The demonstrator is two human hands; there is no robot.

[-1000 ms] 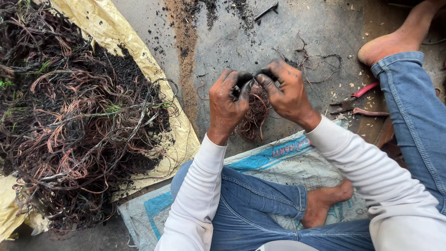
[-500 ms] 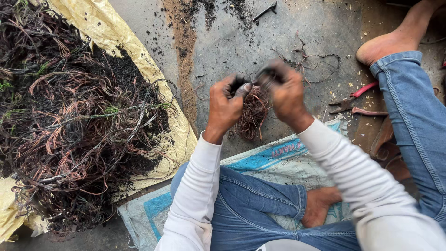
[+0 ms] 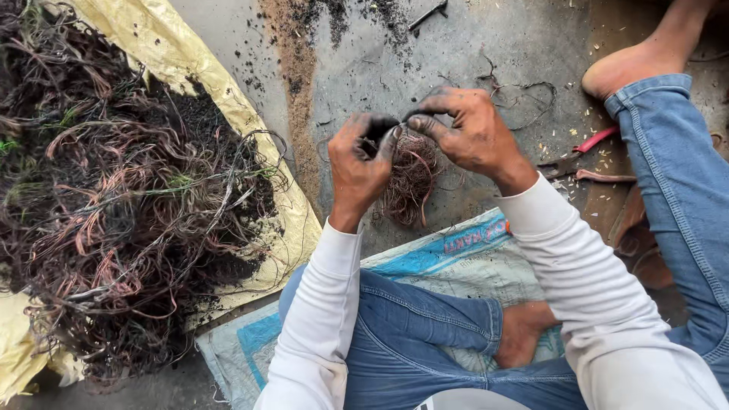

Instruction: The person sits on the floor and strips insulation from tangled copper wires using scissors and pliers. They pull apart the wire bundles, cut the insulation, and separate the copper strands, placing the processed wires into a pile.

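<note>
Centrally, a small bundle of copper wire [image 3: 411, 178] is pinched between the blackened left hand [image 3: 361, 163] and right hand [image 3: 469, 133], both closed on its top, above the concrete floor [image 3: 471, 38]. A large tangle of burnt wire [image 3: 121, 197] is heaped on the yellow sheet [image 3: 220, 87] at left. Red-handled pliers [image 3: 581, 156] lie near the right leg. Compared with a second ago, the hands are seen drawn slightly apart.

Bare concrete floor [image 3: 471, 45] ahead looks passable; wire pile [image 3: 114, 190] blocks left.
</note>
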